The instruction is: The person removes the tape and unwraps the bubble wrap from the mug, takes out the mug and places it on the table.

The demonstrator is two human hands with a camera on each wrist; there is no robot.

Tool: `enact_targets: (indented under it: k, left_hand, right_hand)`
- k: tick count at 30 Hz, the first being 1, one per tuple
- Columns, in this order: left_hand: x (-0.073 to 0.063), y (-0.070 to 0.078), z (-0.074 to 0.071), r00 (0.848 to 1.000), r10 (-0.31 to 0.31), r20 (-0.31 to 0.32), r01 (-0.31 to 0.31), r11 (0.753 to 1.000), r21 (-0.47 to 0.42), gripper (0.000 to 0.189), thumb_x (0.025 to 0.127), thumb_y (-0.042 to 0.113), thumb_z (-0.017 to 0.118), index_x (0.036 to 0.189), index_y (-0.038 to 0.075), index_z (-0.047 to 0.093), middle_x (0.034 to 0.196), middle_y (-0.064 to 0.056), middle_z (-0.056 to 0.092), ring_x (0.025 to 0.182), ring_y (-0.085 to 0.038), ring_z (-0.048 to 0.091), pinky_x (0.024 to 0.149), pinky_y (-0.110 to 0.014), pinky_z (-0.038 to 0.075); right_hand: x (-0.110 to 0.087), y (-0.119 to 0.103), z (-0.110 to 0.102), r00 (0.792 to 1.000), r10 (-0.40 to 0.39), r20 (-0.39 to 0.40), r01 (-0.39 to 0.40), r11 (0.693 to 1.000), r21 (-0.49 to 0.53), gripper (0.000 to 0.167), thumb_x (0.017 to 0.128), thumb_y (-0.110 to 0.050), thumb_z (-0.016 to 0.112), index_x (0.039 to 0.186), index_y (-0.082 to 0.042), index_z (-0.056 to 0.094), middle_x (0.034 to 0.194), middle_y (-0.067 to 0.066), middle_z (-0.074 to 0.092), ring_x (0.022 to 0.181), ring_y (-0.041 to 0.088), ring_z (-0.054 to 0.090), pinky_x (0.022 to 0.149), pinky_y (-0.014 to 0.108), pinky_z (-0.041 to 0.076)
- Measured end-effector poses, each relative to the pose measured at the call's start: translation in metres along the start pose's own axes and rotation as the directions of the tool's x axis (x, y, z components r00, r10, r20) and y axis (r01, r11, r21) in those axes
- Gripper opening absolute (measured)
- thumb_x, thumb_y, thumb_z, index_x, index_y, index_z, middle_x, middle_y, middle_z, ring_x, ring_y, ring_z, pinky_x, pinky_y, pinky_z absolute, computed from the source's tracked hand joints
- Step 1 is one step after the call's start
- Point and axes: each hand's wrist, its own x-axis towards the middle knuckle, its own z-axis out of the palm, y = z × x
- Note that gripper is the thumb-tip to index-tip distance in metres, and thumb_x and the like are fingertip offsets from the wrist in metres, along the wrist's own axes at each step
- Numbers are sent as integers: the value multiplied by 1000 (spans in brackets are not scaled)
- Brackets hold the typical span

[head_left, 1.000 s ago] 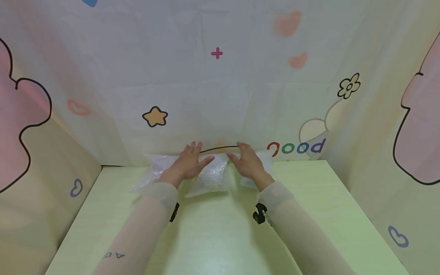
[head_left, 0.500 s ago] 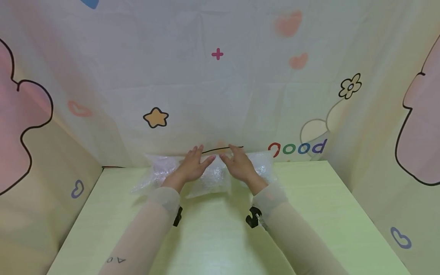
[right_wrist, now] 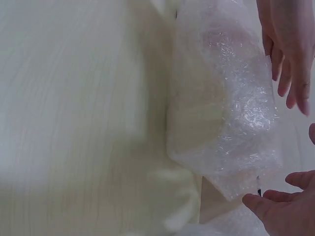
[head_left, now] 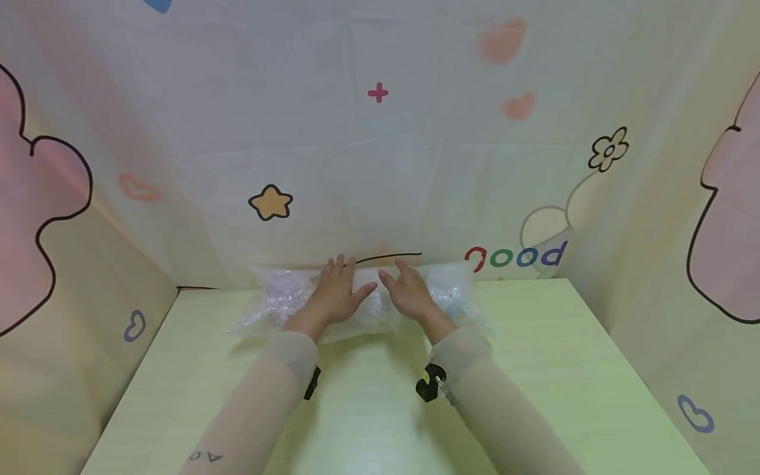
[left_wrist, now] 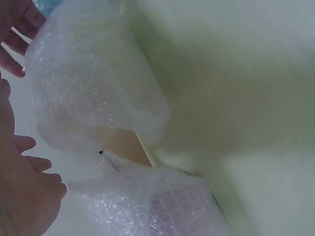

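Observation:
Three clear bubble-wrap packages lie in a row at the back of the table: a left package (head_left: 274, 300), a middle package (head_left: 375, 318) and a right package (head_left: 452, 290). Whatever is inside is blurred by the wrap; the left one looks pinkish. My left hand (head_left: 334, 295), fingers extended and thumb out, is over the left and middle packages. Above the middle and right packages is my right hand (head_left: 410, 291), its fingers also extended. In the left wrist view the left hand (left_wrist: 27, 182) appears beside the wrap, gripping nothing. The right wrist view shows the right hand (right_wrist: 290, 206) near a package corner.
A pale wooden table (head_left: 368, 409) spreads out in front. A printed curtain (head_left: 380, 171) hangs right behind the packages and along both sides. Brownish material (left_wrist: 123, 145) shows in the gap between two packages.
My right hand has moved left and slightly toward me, uncovering more of the right package. My left hand has shifted slightly right and toward me. The packages appear nearly still.

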Motion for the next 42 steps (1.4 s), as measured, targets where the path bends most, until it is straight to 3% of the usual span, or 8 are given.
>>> enact_targets:
  k: [4, 12, 18, 23, 30, 36, 42]
  left_hand:
    - [-2, 4, 5, 1000, 16, 2, -16, 1000, 27, 84, 108, 58, 40, 165, 2, 16, 172, -26, 8, 160, -46, 7, 130, -60, 16]
    - [-2, 5, 16, 1000, -9, 9, 10, 991, -136, 78, 110, 45, 43, 163, -4, 14, 171, -29, 5, 160, -48, 4, 130, -60, 15]
    - [0, 1, 23, 997, -77, 1, 74, 959, -272, 80, 109, 45, 46, 164, -3, 11, 171, -30, 0, 157, -55, 4, 127, -66, 15]
    - [-1, -4, 28, 989, -150, 17, 145, 911, -386, 91, 106, 51, 51, 165, 1, 5, 172, -26, -7, 159, -48, 4, 127, -65, 18]
    - [1, -11, 36, 985, -167, -37, 127, 858, -498, 90, 104, 46, 59, 165, 0, 11, 171, -26, 11, 159, -45, 14, 129, -59, 19]
    - [0, -13, 40, 983, -175, -52, 119, 834, -539, 88, 102, 42, 63, 164, 1, 15, 171, -24, 16, 158, -43, 18, 129, -57, 20]
    - [1, -14, 41, 982, -182, -49, 128, 834, -536, 89, 103, 44, 61, 165, 4, 14, 172, -23, 15, 158, -44, 19, 128, -59, 22]
  right_hand:
    - [-1, 4, 5, 1000, 24, 12, -24, 1000, 17, 75, 108, -46, 47, 163, -2, 23, 164, 28, 34, 153, 44, 31, 127, 59, 26]
    - [-3, 10, 11, 998, 48, 35, -51, 996, 76, 72, 109, -38, 46, 163, 1, 19, 170, 24, 22, 157, 44, 22, 129, 58, 19]
    - [-3, 15, 16, 993, 94, 76, -105, 982, 158, 71, 110, -36, 46, 164, -1, 15, 170, 25, 19, 158, 43, 20, 129, 57, 19]
    - [-4, 18, 21, 984, 143, 107, -164, 958, 233, 70, 110, -38, 44, 166, -7, 15, 167, 28, 25, 155, 45, 27, 127, 59, 25]
    - [-5, 22, 27, 977, 157, 146, -196, 927, 321, 69, 110, -41, 43, 167, -15, 13, 172, 21, 17, 158, 44, 20, 128, 63, 18]
    - [-7, 28, 30, 968, 187, 166, -233, 916, 327, 69, 110, -45, 41, 168, -23, 12, 174, 16, 11, 159, 44, 15, 125, 67, 20]
    - [-4, 30, 30, 971, 179, 160, -223, 916, 333, 68, 109, -46, 42, 168, -24, 14, 174, 17, 12, 158, 45, 16, 126, 67, 19]
